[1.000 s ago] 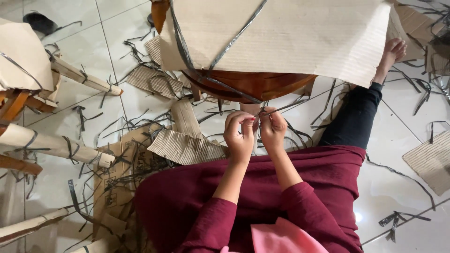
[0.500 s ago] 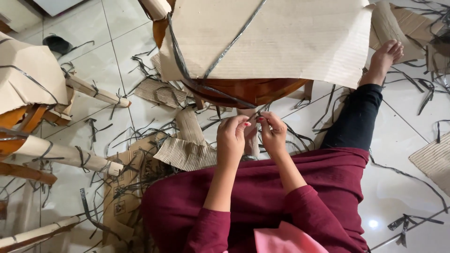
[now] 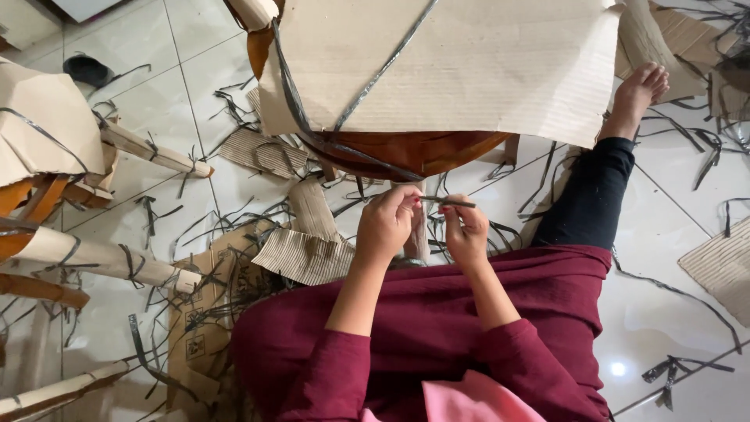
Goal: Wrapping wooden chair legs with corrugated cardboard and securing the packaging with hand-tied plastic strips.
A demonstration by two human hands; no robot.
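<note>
My left hand (image 3: 387, 227) and my right hand (image 3: 467, 232) are raised close together in front of me, above my dark red lap. Between their fingertips runs a short piece of dark strap (image 3: 447, 202), pinched at both ends and held level. Just beyond my hands stands a round wooden piece of furniture (image 3: 406, 152) wrapped in a sheet of brown corrugated cardboard (image 3: 469, 62) bound with dark straps.
My outstretched leg and bare foot (image 3: 637, 94) lie at the right on the white tiled floor (image 3: 664, 234). Cut strap scraps and cardboard pieces (image 3: 301, 254) litter the floor. Cardboard-wrapped furniture legs (image 3: 101, 258) lie at the left.
My view has tipped nearer to the wrapped furniture. My hands have drawn slightly apart, and the strap piece is now stretched level between them.
</note>
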